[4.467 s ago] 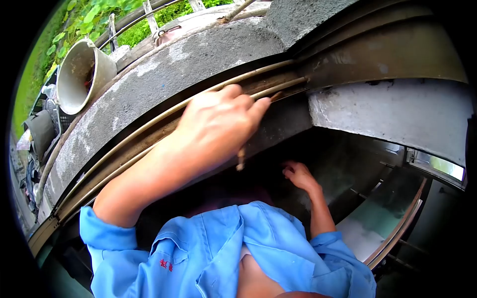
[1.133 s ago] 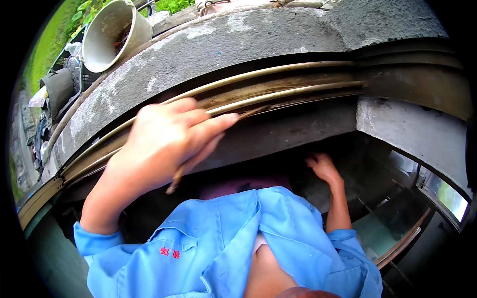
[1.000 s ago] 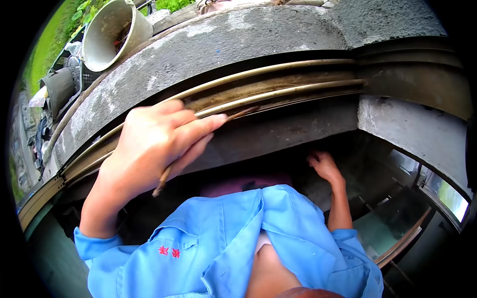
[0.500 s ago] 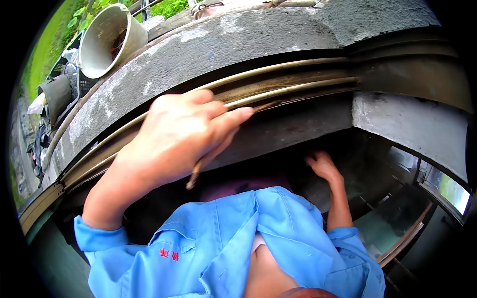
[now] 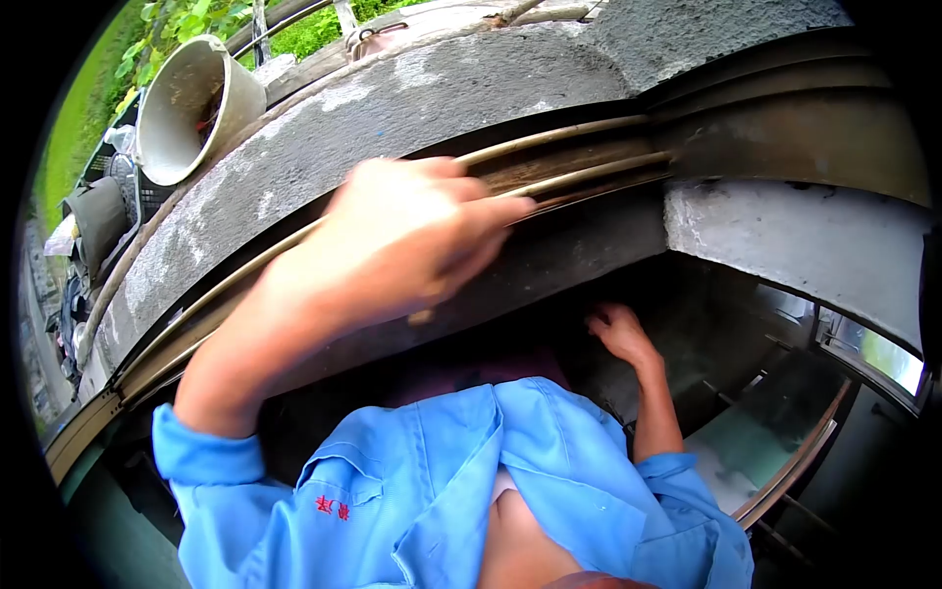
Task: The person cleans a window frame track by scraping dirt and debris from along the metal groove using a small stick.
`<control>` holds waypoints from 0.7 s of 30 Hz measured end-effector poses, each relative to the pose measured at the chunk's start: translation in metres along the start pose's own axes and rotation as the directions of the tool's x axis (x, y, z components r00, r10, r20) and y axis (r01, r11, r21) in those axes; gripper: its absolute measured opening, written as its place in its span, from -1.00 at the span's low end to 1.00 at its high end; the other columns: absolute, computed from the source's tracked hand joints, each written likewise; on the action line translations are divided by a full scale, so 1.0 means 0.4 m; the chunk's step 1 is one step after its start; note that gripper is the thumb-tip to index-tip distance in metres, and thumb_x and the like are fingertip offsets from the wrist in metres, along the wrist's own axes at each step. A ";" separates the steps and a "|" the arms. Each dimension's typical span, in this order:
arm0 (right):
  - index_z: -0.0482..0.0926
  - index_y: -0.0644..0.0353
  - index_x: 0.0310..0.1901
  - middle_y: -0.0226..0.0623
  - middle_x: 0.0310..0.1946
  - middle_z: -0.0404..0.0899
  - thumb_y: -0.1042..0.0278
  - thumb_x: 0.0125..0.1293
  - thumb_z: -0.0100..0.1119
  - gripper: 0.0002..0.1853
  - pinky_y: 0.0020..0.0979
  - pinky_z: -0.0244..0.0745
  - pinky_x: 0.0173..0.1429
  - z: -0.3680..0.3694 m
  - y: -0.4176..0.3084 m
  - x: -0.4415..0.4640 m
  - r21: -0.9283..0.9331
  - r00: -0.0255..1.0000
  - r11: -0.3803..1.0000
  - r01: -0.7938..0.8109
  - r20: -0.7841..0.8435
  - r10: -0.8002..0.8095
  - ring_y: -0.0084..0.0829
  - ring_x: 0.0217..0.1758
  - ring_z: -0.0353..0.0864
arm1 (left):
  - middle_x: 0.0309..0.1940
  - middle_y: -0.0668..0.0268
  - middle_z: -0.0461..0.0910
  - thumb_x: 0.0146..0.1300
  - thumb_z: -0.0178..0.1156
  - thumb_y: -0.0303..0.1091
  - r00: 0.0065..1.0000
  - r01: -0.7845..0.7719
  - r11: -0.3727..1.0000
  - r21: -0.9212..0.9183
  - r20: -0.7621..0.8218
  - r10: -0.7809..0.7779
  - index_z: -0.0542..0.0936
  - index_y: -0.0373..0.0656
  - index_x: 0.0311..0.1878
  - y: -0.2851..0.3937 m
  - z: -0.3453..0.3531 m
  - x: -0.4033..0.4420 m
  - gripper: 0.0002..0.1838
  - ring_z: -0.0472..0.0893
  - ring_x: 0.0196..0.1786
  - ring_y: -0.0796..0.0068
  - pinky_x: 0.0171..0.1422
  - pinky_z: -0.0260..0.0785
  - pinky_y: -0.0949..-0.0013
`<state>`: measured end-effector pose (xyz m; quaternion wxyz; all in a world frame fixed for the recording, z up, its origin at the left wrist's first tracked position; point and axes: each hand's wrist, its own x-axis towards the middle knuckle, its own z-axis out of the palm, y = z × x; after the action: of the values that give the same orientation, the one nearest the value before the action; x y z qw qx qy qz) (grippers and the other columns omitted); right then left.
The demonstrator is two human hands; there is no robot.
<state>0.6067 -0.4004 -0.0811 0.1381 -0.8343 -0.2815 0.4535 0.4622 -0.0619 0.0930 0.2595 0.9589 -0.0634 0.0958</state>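
My left hand (image 5: pixel 417 231) is closed around a thin brown stick (image 5: pixel 422 316), whose blunt end shows below the palm. The fingers are over the long brown window track (image 5: pixel 564 157) with its pale raised rails. Motion blurs this hand, and the stick's far end is hard to make out at the fingertips. Lower and to the right, my right hand (image 5: pixel 623 336) hangs over a dark area, its fingers loosely bent and slightly apart, with nothing seen in them.
Beyond the track runs a rough grey concrete ledge (image 5: pixel 324 137). A whitish bucket (image 5: pixel 201 108) lies tilted at the upper left, near a dark crate and plants. A pale wall face (image 5: pixel 785 221) is at the right, above a glass pane (image 5: pixel 760 437) with a wooden edge.
Compared with about a second ago, my left hand has moved right along the track, with the stick still in it. The view has shifted slightly. My right hand keeps much the same pose.
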 end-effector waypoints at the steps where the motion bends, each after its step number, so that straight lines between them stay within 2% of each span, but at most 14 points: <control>1: 0.54 0.36 -0.15 0.01 -0.33 0.61 0.30 0.18 0.12 -0.70 -0.25 0.47 -0.11 -0.006 0.000 -0.004 0.041 1.000 0.999 -0.020 0.015 0.020 -0.13 -0.23 0.60 | -0.54 0.27 0.55 0.03 0.24 -0.46 0.999 0.033 0.999 0.021 0.038 -0.034 0.62 -0.14 -0.09 0.001 -0.039 -0.032 -0.69 0.52 -0.47 0.24 -0.42 0.40 0.23; 2: 0.54 0.35 -0.12 0.08 -0.26 0.60 0.27 0.17 0.14 -0.67 -0.21 0.46 -0.04 -0.007 0.002 -0.009 0.086 0.999 0.995 -0.044 0.031 0.041 -0.01 -0.14 0.59 | -0.53 0.28 0.55 0.03 0.24 -0.47 0.995 0.061 0.997 0.043 0.080 -0.065 0.62 -0.14 -0.08 0.007 -0.070 -0.052 -0.69 0.52 -0.47 0.24 -0.42 0.41 0.24; 6: 0.55 0.34 -0.06 0.05 -0.23 0.61 0.25 0.18 0.14 -0.63 -0.21 0.47 -0.03 -0.004 0.013 -0.027 0.071 0.993 0.991 -0.112 0.043 0.109 -0.02 -0.13 0.60 | -0.53 0.29 0.55 0.01 0.25 -0.48 0.982 0.113 0.991 0.066 0.146 -0.122 0.62 -0.14 -0.07 0.021 -0.065 -0.043 -0.66 0.51 -0.49 0.26 -0.43 0.40 0.25; 8: 0.55 0.31 -0.01 0.07 -0.19 0.61 0.20 0.20 0.13 -0.59 -0.20 0.46 0.02 0.006 0.012 -0.016 0.004 0.997 0.998 -0.059 0.059 0.058 -0.02 -0.07 0.59 | -0.52 0.31 0.54 0.05 0.23 -0.44 1.000 0.013 0.999 0.034 0.020 -0.013 0.61 -0.13 -0.06 0.009 0.026 0.024 -0.68 0.51 -0.46 0.31 -0.44 0.41 0.27; 9: 0.55 0.31 -0.01 0.07 -0.19 0.61 0.20 0.20 0.13 -0.59 -0.20 0.46 0.02 0.017 0.018 -0.002 0.003 0.997 0.998 -0.057 0.058 0.056 -0.02 -0.07 0.59 | -0.52 0.33 0.52 0.06 0.22 -0.41 1.000 -0.001 0.998 0.066 -0.019 0.002 0.61 -0.12 -0.06 0.004 0.074 0.066 -0.68 0.52 -0.43 0.34 -0.43 0.42 0.29; 10: 0.55 0.31 -0.02 0.09 -0.17 0.59 0.19 0.21 0.12 -0.60 -0.19 0.45 0.04 0.032 0.029 0.019 -0.079 0.991 0.993 -0.087 0.098 0.094 -0.01 -0.05 0.58 | -0.53 0.35 0.51 0.08 0.20 -0.38 0.998 -0.017 0.995 0.096 -0.060 0.023 0.60 -0.11 -0.06 0.004 0.111 0.110 -0.69 0.52 -0.41 0.37 -0.43 0.43 0.30; 11: 0.56 0.31 -0.02 0.12 -0.15 0.58 0.17 0.22 0.11 -0.60 -0.18 0.44 0.07 0.032 0.025 0.032 -0.164 0.981 0.980 -0.116 0.134 0.139 0.00 -0.02 0.57 | -0.53 0.37 0.51 0.08 0.19 -0.36 0.996 -0.039 0.989 0.143 -0.079 0.050 0.60 -0.10 -0.06 0.013 0.126 0.148 -0.69 0.52 -0.39 0.38 -0.43 0.44 0.32; 12: 0.56 0.31 -0.02 0.12 -0.15 0.58 0.17 0.22 0.11 -0.60 -0.18 0.44 0.07 0.022 0.013 0.036 -0.174 0.980 0.977 -0.122 0.132 0.145 0.00 -0.02 0.57 | -0.53 0.39 0.50 0.09 0.17 -0.34 0.993 -0.054 0.981 0.188 -0.097 0.074 0.59 -0.09 -0.06 0.021 0.134 0.170 -0.69 0.52 -0.37 0.40 -0.42 0.45 0.33; 13: 0.56 0.31 -0.02 0.12 -0.12 0.57 0.17 0.23 0.10 -0.60 -0.18 0.43 0.09 0.006 -0.021 0.034 -0.166 0.978 0.979 -0.118 0.150 0.143 0.01 0.00 0.55 | -0.52 0.40 0.51 0.07 0.18 -0.33 0.995 -0.072 0.942 0.327 -0.042 0.091 0.59 -0.10 -0.05 0.037 0.121 0.169 -0.68 0.52 -0.37 0.40 -0.44 0.43 0.35; 14: 0.56 0.30 -0.02 0.13 -0.10 0.56 0.16 0.24 0.09 -0.60 -0.18 0.42 0.11 0.001 -0.038 0.032 -0.154 0.975 0.982 -0.111 0.173 0.137 0.02 0.03 0.54 | -0.52 0.40 0.51 0.07 0.18 -0.33 0.996 -0.062 0.944 0.325 -0.043 0.080 0.59 -0.10 -0.05 0.041 0.114 0.151 -0.68 0.52 -0.37 0.40 -0.44 0.43 0.35; 16: 0.56 0.30 -0.02 0.12 -0.08 0.56 0.18 0.24 0.09 -0.61 -0.19 0.43 0.11 0.004 -0.025 0.034 -0.115 0.987 0.992 -0.056 0.145 0.072 0.02 0.03 0.53 | -0.56 0.39 0.48 0.04 0.22 -0.38 1.000 -0.008 0.960 0.279 -0.022 0.014 0.59 -0.14 -0.05 0.029 0.077 0.076 -0.66 0.49 -0.43 0.38 -0.47 0.38 0.34; 18: 0.56 0.30 -0.02 0.11 -0.07 0.56 0.20 0.24 0.09 -0.62 -0.19 0.43 0.11 0.019 0.003 0.028 -0.050 0.994 0.999 -0.008 0.112 0.014 0.02 0.04 0.53 | -0.62 0.33 0.42 0.02 0.25 -0.46 0.997 0.078 0.984 0.160 0.016 -0.081 0.59 -0.16 -0.03 0.034 -0.004 -0.048 -0.63 0.43 -0.52 0.36 -0.50 0.30 0.33; 20: 0.57 0.36 -0.20 -0.05 -0.40 0.62 0.29 0.21 0.10 -0.72 -0.27 0.45 -0.17 0.039 0.028 0.031 0.048 1.000 0.999 -0.005 0.031 0.003 -0.24 -0.33 0.60 | -0.66 0.28 0.37 0.01 0.25 -0.55 0.970 0.238 0.963 0.124 0.009 -0.241 0.61 -0.20 -0.02 0.060 -0.070 -0.175 -0.62 0.37 -0.58 0.34 -0.49 0.25 0.30; 21: 0.54 0.30 0.02 0.06 -0.06 0.57 0.26 0.22 0.11 -0.62 -0.22 0.44 0.11 0.035 0.025 0.030 0.039 0.992 0.997 -0.070 0.104 0.065 -0.02 0.05 0.54 | -0.65 0.28 0.40 0.02 0.25 -0.56 0.944 0.323 0.937 0.135 0.031 -0.329 0.62 -0.19 -0.03 0.073 -0.106 -0.243 -0.63 0.39 -0.57 0.34 -0.48 0.26 0.31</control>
<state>0.6038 -0.4018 -0.1018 0.1258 -0.8157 -0.2501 0.5063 0.3561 -0.0583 0.1219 0.2078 0.9730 0.0957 0.0296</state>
